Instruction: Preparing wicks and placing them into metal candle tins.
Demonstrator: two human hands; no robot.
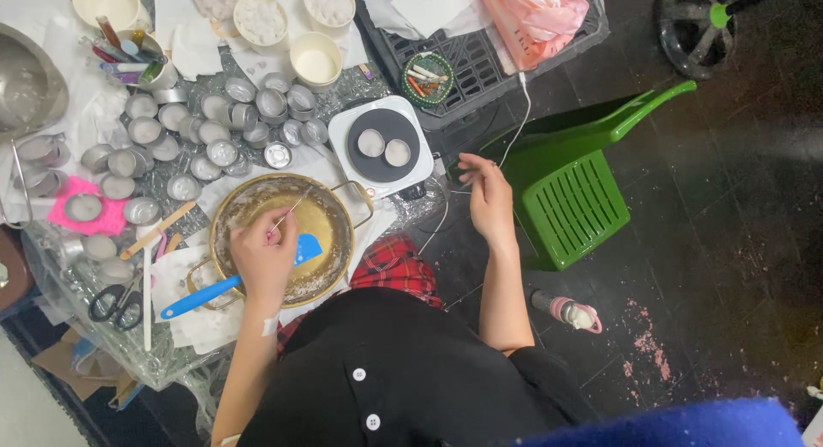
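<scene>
Two hands in the single head view, well apart. Left hand (264, 257): fingers pinched together on a thin wire-like stick (290, 211), held over the round brass-coloured pan (336, 209) on the table (163, 372). Blue spatula (225, 282): lies across the pan's near rim, blade partly under the left hand, handle pointing off the pan. Right hand (489, 197): off to the side above the dark floor (729, 198), fingers loosely curled; whether it grips the fine strand near its fingertips cannot be told. Small white hotplate (383, 144): just beyond the pan, two small round tins on its dark disc. Many empty silver tins (221, 121): crowded on the table beyond and beside the pan. Black-handled scissors (116, 304): near table edge. Pink sponge (86, 209): under one tin. Green plastic stool (573, 186): tipped on the floor just beside the right hand.
</scene>
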